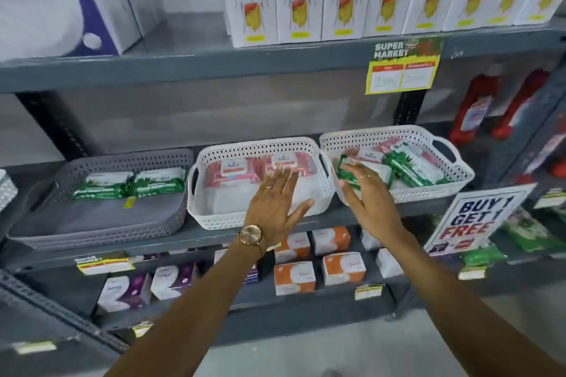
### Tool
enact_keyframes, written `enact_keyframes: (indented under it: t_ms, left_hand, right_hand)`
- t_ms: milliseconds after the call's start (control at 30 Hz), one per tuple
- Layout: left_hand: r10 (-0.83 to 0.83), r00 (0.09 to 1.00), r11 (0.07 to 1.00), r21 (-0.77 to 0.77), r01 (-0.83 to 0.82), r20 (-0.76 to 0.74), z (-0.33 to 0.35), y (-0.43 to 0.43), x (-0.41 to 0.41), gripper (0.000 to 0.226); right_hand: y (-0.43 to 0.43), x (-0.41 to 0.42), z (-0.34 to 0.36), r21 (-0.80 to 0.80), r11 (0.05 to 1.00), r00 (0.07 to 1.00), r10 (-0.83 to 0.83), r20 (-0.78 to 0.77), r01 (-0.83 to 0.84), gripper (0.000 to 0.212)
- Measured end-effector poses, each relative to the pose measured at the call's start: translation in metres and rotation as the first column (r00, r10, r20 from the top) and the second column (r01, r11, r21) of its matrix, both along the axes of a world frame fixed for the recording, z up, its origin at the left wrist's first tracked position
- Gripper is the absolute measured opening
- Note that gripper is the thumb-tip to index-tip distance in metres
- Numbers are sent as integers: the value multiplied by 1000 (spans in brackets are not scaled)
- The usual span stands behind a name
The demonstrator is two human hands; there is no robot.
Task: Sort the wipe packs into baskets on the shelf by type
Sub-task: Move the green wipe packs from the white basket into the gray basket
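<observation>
Three perforated plastic baskets stand side by side on the grey metal shelf (214, 239). The grey perforated basket (101, 223), at 9 o'clock from the centre of the view, holds two green wipe packs (128, 184) lying flat along its rear wall. The middle white perforated basket (260, 220) holds pink wipe packs (229, 173) along its rear half; its front floor is bare. The right white perforated basket (428, 193), at 3 o'clock from the middle one and touching it, holds a mixed pile of pink and green packs (407, 167). The left hand (277, 202), with a rose-gold wristwatch (250, 236) at the wrist, is spread flat with fingers extended over the middle basket; the fingertips touch the front edge of a pink pack, and the hand grasps nothing. The right hand (369, 193) reaches over the front left corner of the right basket, its fingers lying on a green wipe pack (346, 173) at the 9 o'clock side of the pile; whether they have closed on it cannot be told.
</observation>
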State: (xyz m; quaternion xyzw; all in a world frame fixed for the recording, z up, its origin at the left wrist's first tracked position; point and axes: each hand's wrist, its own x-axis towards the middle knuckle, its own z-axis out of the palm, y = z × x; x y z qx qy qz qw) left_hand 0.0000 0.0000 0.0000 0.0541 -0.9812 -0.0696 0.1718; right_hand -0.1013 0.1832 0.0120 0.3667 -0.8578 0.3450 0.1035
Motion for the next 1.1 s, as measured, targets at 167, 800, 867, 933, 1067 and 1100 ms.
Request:
enact_keyframes:
  t_ms: [167,800,867,933,1067,1100]
  left_hand:
    - [73,985,997,-21,-71,153,-32,-3,-26,67]
    - [164,966,969,-148,-196,-202,-61,-4,-48,52]
    - [175,963,970,-131,-204,-205,-64,-4,-48,51]
    - [152,965,976,-119,-180,-214,-66,-3,-45,48]
    - [36,979,992,-113,-59,-200,-64,-8,-42,36]
    - [-3,983,992,-124,-20,-185,-62,-12,-38,32]
  right_hand:
    - [17,-46,-27,133,979,961,-179,210,153,53]
    - [-12,-160,-36,600,776,955,-289,64,195,95]
    - [-14,-159,-37,591,781,959,-280,44,202,93]
    - [-11,-156,-34,526,816,960,-281,-4,241,89]
    - [-14,-143,-18,284,887,928,-370,-36,365,91]
    - [-19,-137,-12,233,894,922,-387,-30,383,93]
